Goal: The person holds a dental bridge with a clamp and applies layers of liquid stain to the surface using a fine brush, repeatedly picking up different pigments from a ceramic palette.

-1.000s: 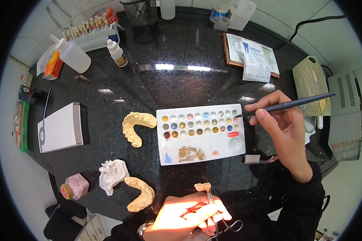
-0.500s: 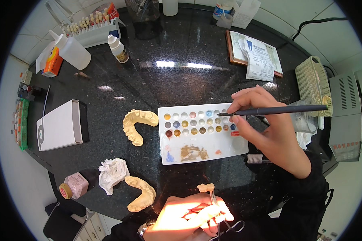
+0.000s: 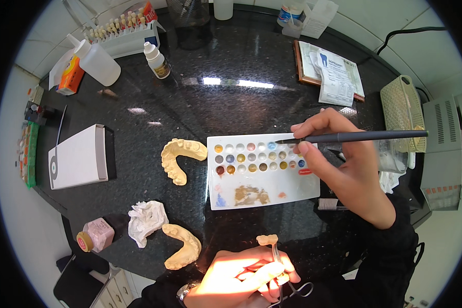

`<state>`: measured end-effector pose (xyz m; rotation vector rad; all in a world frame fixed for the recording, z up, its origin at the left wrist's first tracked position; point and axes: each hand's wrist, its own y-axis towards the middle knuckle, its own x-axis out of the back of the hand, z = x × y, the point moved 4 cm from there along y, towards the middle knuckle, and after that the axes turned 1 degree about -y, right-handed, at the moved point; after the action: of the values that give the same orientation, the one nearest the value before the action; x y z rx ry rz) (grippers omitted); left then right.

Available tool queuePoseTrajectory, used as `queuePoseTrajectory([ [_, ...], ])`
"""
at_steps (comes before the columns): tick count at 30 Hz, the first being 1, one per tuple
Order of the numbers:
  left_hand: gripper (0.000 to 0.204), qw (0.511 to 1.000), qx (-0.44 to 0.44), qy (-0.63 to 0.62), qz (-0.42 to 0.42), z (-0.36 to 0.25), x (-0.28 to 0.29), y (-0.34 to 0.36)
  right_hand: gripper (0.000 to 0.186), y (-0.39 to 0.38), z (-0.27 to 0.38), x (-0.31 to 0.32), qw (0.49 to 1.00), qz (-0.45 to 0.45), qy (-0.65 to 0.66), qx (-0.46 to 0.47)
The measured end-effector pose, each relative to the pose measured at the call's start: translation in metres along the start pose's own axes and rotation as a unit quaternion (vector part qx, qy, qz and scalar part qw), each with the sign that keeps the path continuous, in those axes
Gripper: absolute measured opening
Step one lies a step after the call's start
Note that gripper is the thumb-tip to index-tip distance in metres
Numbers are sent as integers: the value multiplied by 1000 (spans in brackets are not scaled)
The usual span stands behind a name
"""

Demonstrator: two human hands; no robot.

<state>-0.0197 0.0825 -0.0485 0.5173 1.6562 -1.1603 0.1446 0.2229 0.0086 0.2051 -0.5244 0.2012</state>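
Note:
My right hand (image 3: 351, 169) pinches a slim dark paintbrush (image 3: 367, 136) held nearly level. Its fine tip is at a light-blue well in the top row of the white palette (image 3: 297, 190); whether it touches the colour is hard to tell. Below the wells, brown, blue and pinkish smears mark the palette. Near the lower edge, my brightly lit left hand (image 3: 244, 272) is closed around metal locking forceps (image 3: 275, 252), whose ring handle shows beside the fingers. At the forceps' upper end sits a small tooth-coloured dental bridge (image 3: 267, 239), apart from the brush.
Two yellowish dental casts (image 3: 170, 163) (image 3: 189, 252) lie left of the palette. Beside them are crumpled tissue (image 3: 146, 222), a pink bottle (image 3: 98, 236) and a white box (image 3: 79, 159). Farther back stand dropper bottles (image 3: 157, 62) and a shade guide (image 3: 126, 43). A small brush (image 3: 329, 204) lies near my right wrist.
The brush tip has shifted slightly left over the palette, onto the light-blue well. The whole view has moved a little; my left hand keeps its hold on the forceps.

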Motion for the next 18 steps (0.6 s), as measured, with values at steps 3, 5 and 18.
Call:
queuePoseTrajectory([
  [3, 20, 992, -74, 96, -36, -4, -11, -5, 11, 3, -4, -5, 999, 21, -28, 27],
  [5, 21, 972, -126, 189, -63, -10, -16, -7, 11, 5, -5, -8, 1000, 22, -6, -3],
  [18, 25, 976, -160, 148, 19, -9, -15, -5, 13, 13, -3, -13, 998, 51, -42, -17],
])
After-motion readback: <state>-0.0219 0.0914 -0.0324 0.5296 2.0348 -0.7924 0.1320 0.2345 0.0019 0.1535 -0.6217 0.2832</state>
